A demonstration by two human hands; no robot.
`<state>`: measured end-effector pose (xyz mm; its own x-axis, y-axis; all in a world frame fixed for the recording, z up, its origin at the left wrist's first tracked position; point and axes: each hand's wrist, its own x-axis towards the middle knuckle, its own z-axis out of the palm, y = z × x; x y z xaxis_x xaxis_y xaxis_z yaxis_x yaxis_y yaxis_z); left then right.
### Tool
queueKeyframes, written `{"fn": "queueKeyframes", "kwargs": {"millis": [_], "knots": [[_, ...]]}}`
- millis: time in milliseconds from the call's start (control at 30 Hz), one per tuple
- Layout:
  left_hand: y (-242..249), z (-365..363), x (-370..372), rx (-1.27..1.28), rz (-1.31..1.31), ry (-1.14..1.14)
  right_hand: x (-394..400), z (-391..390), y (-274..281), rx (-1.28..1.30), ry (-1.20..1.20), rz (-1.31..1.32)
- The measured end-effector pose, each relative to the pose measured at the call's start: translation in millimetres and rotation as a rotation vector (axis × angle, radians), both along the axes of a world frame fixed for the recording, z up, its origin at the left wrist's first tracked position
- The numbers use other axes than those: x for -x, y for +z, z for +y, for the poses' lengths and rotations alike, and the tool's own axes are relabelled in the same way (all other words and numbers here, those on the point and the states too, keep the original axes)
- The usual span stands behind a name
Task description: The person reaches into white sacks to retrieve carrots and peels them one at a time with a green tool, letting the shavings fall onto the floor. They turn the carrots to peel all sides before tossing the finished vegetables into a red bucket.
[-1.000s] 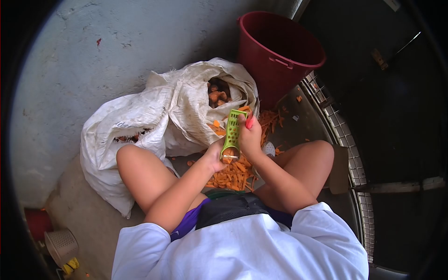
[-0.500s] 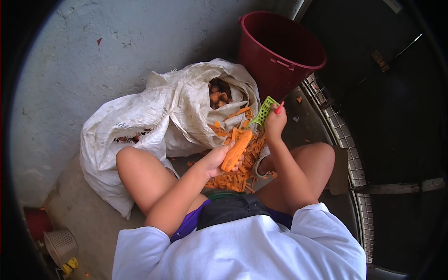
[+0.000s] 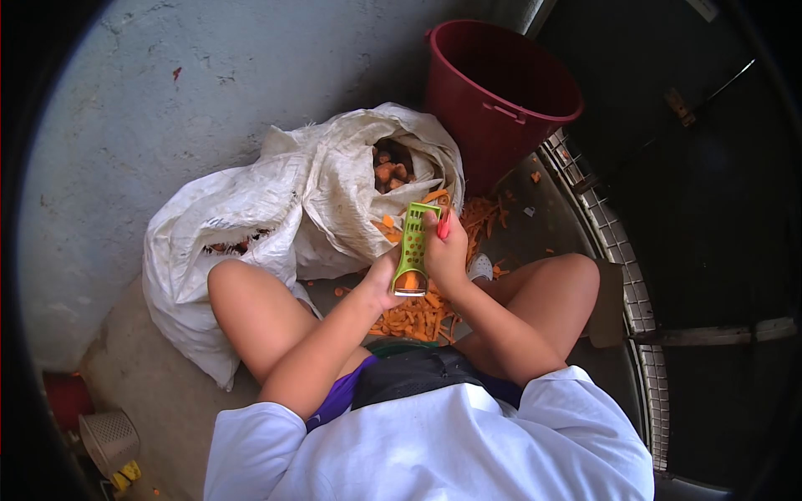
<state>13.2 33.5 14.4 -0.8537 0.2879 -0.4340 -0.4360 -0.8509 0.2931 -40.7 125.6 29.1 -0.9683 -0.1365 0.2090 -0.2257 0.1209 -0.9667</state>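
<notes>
My right hand is wrapped round a green peeler with a perforated body. A small red piece shows between the same hand's fingers; its kind is hidden. The peeler's blade end points back toward my lap and lies over a peeled carrot. My left hand grips that carrot from below and the left, so most of it is covered by the peeler and the hands. Under both hands, orange peelings are heaped on the floor between my legs.
A white woven sack stands open ahead with unpeeled carrots inside. Another white sack leans beside it at left. A large dark red tub stands behind, near a metal grating. A perforated beige container sits at lower left.
My right hand has drawn the peeler back toward me and left, along the carrot. The carrot, in plain sight before, is now mostly covered.
</notes>
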Motion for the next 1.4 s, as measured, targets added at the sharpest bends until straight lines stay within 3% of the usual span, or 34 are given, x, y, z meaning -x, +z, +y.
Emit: {"fn": "queueKeyframes", "kwargs": {"millis": [200, 300, 433, 500, 567, 667, 800, 900, 1033, 1200, 1267, 1300, 1400], "knots": [[5.7, -0.4, 1.5, 0.145, 0.045, -0.072, 1.9, 0.5, 13.7, -0.189, -0.132, 0.075], [3.4, -8.2, 5.3, 0.169, 0.089, -0.216, 17.1, 4.9, 10.9, -0.257, -0.225, 0.121], [17.4, 4.8, -14.7, 0.389, -0.024, -0.329, 82.9, 49.5, -15.9, -0.289, -0.527, 0.157], [29.2, 3.7, -16.9, 0.333, 0.024, -0.35, 100.5, 68.7, -22.5, -0.277, -0.66, 0.082], [15.0, 0.9, -11.9, 0.187, 0.064, -0.331, 104.7, 75.6, -22.2, -0.042, -0.611, -0.029], [2.6, -2.1, -5.9, 0.194, 0.066, -0.257, 70.6, 47.9, 8.4, 0.291, -0.342, -0.063], [-4.9, -3.7, -1.7, 0.094, 0.113, -0.172, 23.1, 16.1, 8.9, 0.294, -0.078, -0.158], [6.2, 2.2, -2.0, 0.073, 0.037, -0.064, -0.9, 4.1, 16.6, 0.044, -0.052, 0.003], [11.6, 1.5, -4.8, 0.124, 0.05, -0.046, -3.8, 1.4, 19.3, -0.08, -0.085, 0.014], [7.5, -5.7, -11.1, 0.17, 0.11, -0.316, 41.9, 20.2, 3.4, -0.145, -0.327, 0.118], [17.3, -3.7, -17.2, 0.22, 0.134, -0.4, 81.1, 45.2, -19.7, -0.024, -0.453, -0.031], [21.9, -3.5, -17.8, 0.209, 0.143, -0.399, 84.3, 51.5, -14.2, -0.116, -0.513, 0.095], [26.4, -2.2, -14.9, 0.268, 0.188, -0.36, 88.0, 61.4, -8.5, -0.034, -0.483, 0.013]]}}
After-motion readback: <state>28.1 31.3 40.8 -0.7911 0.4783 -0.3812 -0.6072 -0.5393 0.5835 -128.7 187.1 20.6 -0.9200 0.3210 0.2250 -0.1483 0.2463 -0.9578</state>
